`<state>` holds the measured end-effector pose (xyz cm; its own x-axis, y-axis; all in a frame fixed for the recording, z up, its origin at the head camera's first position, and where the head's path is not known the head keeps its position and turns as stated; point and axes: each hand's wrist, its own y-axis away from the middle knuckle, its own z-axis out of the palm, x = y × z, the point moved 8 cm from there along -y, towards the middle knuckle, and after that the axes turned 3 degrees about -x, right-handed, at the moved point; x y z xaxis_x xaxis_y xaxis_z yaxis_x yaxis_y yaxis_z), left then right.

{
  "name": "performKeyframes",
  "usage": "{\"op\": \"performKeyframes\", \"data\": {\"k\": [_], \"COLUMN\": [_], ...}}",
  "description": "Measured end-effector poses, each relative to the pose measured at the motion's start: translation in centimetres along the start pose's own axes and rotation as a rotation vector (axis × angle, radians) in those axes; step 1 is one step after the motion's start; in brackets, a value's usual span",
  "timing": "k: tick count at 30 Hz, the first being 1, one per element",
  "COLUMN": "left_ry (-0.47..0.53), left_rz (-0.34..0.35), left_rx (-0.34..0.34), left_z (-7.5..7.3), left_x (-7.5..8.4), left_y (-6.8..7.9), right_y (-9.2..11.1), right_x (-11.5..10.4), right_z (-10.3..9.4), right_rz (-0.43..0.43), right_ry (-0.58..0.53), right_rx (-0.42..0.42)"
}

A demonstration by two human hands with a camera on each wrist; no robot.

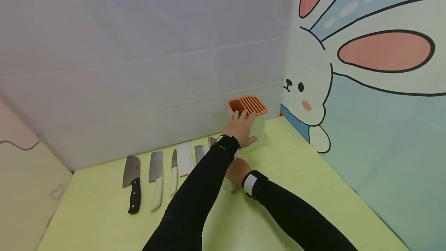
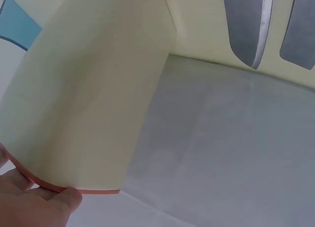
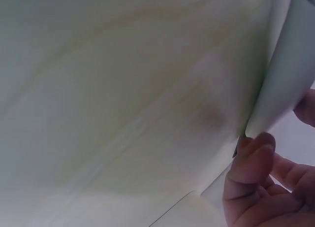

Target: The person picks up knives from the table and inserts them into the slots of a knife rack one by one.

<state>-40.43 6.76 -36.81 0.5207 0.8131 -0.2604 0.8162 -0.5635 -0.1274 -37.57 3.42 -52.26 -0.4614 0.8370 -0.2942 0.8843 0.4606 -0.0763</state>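
A pale knife block (image 1: 258,129) with an orange slotted top stands against the back wall. My left hand (image 1: 239,129) holds its front rim, fingers over the orange edge and thumb spread; in the left wrist view the fingertips (image 2: 73,198) meet that rim. Just in front of the block, my right hand (image 1: 238,170) grips a knife by its white handle (image 1: 230,186). In the right wrist view the pale handle (image 3: 288,59) runs up from the fingers, with a sliver of dark blade (image 3: 239,144) beside them. Most of this blade is hidden.
Left of my hands lie a black-handled cleaver (image 1: 131,171), a white-handled cleaver (image 1: 156,165), a small knife (image 1: 174,162), a flat white piece (image 1: 184,158) and another blade (image 1: 200,152). The table (image 1: 278,189) meets a rabbit-printed wall (image 1: 376,127) on the right.
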Motion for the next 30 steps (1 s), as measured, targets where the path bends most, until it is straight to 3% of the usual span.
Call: {"op": "performKeyframes", "data": {"k": [4,13,18,24,30], "left_ry": [0.002,-0.025,-0.020,0.006,0.021], "left_rz": [0.022,0.057,0.075,0.102,0.083], "left_rx": [0.034,0.078,0.106,0.067,0.034], "left_z": [-0.4,-1.8,-1.6,-1.2,-1.2], "left_x": [0.2,0.4,-0.3,-1.4,-1.9], "left_y": [0.4,1.4,2.2,3.2,3.7], "right_y": [0.6,4.0,5.9,7.1,7.7], "right_x": [0.6,1.3,1.2,1.5,1.9], "right_z": [-0.3,-2.3,-3.0,-2.8,-2.7], "right_rz": [0.025,0.050,0.053,0.072,0.080], "right_ry": [-0.111,-0.130,-0.169,-0.182,-0.200], "right_rx": [-0.040,-0.056,-0.083,-0.135,-0.183]}}
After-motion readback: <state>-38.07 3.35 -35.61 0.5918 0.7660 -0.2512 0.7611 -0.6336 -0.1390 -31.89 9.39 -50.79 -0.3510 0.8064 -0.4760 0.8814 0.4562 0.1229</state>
